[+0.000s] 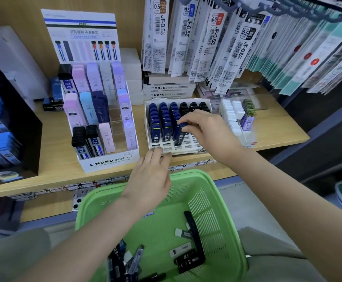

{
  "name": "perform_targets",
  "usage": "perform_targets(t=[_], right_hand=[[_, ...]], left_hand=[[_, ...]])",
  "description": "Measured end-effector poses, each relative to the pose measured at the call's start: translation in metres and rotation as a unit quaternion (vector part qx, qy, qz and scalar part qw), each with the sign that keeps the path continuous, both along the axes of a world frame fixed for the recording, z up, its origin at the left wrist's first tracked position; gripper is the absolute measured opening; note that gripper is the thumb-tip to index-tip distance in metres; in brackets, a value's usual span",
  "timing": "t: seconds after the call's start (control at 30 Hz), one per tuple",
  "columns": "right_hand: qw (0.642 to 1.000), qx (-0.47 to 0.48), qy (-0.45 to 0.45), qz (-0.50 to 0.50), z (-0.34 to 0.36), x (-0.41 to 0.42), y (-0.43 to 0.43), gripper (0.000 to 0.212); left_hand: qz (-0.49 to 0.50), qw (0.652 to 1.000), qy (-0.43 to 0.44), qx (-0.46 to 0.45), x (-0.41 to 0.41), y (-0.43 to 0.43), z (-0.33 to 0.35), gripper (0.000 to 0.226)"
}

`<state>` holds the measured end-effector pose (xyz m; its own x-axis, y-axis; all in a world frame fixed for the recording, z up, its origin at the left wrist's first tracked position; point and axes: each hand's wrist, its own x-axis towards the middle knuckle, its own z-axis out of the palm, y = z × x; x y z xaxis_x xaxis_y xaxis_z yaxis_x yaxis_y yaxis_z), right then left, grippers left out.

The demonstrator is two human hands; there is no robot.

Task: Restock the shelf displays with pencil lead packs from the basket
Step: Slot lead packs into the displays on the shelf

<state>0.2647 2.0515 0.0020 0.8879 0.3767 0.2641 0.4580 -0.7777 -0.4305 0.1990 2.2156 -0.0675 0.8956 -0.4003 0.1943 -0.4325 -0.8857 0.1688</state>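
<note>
While my right hand (208, 133) pinches a blue lead pack (181, 135) between thumb and curled fingertips, the pack stands upright among the blue columns of the white slotted tray (146, 127) on the shelf. My left hand (151, 176) holds nothing; its fingers are loosely extended, with the tips resting on the tray's front edge. Progress, as I judge it: the tray's rear rows are filled, the front slots are empty, and a scatter of loose packs (188, 259) lies in the green basket (188, 174) below, so restocking is partly done. The MONO display (111, 160) to the left also shows vacant compartments. Not resolved: whether the pinched pack is seated in its slot, since my fingers cover its top. The basket's near side is cut off by the frame, and most labels there are blurred.
</note>
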Motion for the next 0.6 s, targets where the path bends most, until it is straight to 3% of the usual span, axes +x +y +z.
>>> perform_targets(t=[0.1, 0.27, 0.37, 0.6], right_hand=[[1.000, -0.007, -0.010, -0.006, -0.001, 0.002, 0.001, 0.021], [0.999, 0.015, 0.038, 0.000, -0.001, 0.000, 0.002, 0.017], [1.000, -0.011, 0.014, -0.003, -0.005, 0.000, 0.000, 0.010], [0.999, -0.040, -0.033, -0.014, -0.010, 0.001, 0.005, 0.015]], left_hand=[[-0.008, 0.999, 0.028, -0.014, 0.003, 0.005, 0.003, 0.047], [-0.013, 1.000, -0.008, 0.007, 0.010, 0.015, 0.005, 0.032], [-0.022, 1.000, -0.019, 0.010, 0.012, 0.018, 0.010, 0.027], [-0.003, 0.996, -0.089, -0.013, 0.027, 0.022, 0.031, 0.045]])
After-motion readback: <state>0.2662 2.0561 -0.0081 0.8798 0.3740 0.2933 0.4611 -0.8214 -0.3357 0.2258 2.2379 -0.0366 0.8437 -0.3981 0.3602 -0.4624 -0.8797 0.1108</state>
